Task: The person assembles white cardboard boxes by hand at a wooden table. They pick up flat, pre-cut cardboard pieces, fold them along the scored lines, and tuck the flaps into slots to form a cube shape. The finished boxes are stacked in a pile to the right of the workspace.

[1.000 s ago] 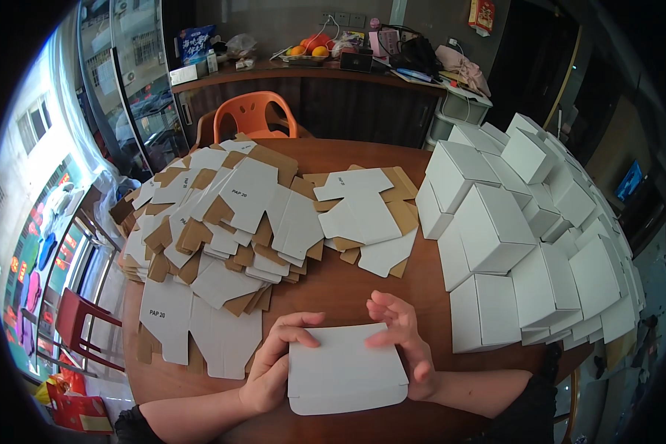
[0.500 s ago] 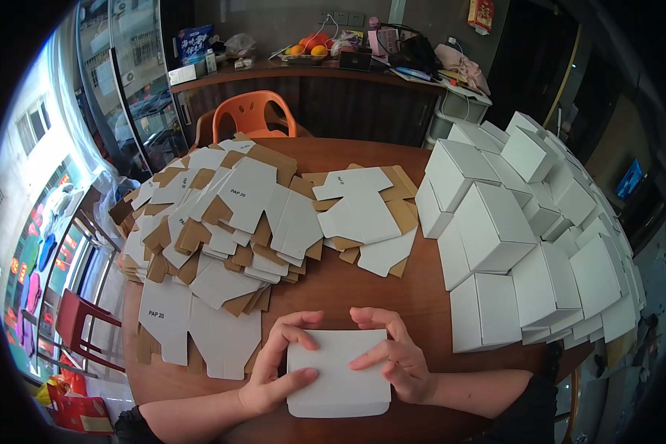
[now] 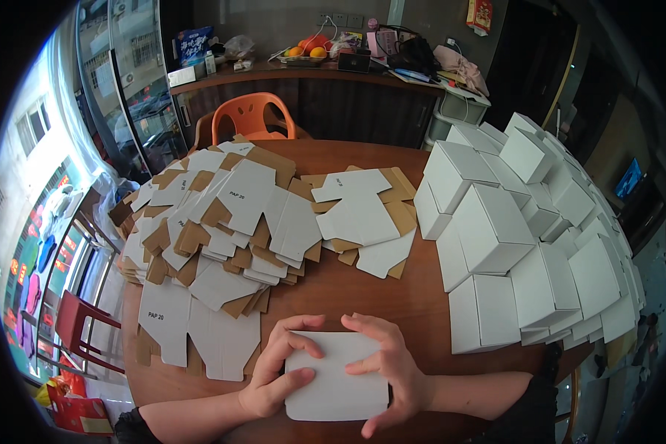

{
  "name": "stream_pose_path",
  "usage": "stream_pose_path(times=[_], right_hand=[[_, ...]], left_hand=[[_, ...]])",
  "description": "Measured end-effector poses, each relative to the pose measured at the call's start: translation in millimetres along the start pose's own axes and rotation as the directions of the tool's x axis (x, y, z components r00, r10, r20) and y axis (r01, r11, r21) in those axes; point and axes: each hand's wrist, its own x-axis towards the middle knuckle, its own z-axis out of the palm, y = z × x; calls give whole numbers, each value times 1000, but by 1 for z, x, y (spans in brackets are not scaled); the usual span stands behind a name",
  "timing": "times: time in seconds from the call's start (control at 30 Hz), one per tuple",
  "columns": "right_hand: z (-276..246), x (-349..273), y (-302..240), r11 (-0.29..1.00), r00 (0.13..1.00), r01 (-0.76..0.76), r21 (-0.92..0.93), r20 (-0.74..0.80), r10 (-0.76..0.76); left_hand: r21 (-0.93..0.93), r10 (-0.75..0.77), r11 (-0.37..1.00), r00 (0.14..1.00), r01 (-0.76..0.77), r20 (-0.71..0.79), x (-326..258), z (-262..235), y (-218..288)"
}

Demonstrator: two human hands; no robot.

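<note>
A small white cardboard box (image 3: 333, 399) is at the near edge of the table, its flat top facing up. My left hand (image 3: 277, 374) grips its left side, thumb and a fingertip on the top and another finger reaching over the far edge. My right hand (image 3: 396, 370) spans the right side, with one fingertip resting on the top, another finger past the far corner and the thumb down at the near right corner. Both hands are closed around the box. Its underside is hidden.
On the left lies a heap of flat white-and-brown box blanks (image 3: 237, 196), with a smaller pile of blanks (image 3: 359, 207) beside it. Folded white boxes (image 3: 488, 229) are stacked high on the right. An orange chair (image 3: 253, 111) stands beyond the wooden table (image 3: 348, 303).
My right thumb has moved down to the near right corner of the box. The flap that showed along the near edge now appears tucked in.
</note>
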Motion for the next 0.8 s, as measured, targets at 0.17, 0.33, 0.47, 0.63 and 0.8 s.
stream_pose_path(times=[0.17, 0.33, 0.47, 0.63, 0.8], right_hand=[[-1, 4, -6, 999, 999, 13, -44, 33, -12], [1, 0, -4, 995, 998, -7, -103, 66, 14], [6, -1, -3, 989, 999, 11, -150, 36, -6], [5, -1, -4, 992, 1000, -17, -126, -3, 16], [0, -2, 0, 990, 998, 2, -139, -68, -11]], left_hand=[[-30, -30, 999, 999, 29, -31, -2, -1, 0], [-29, -17, 999, 999, 16, -35, 0, 0, 0], [-73, 33, 997, 999, -36, -39, -3, -4, -8], [-77, 152, 986, 988, -150, 22, -3, -5, -18], [114, 243, 962, 968, -248, 57, 3, 1, -12]])
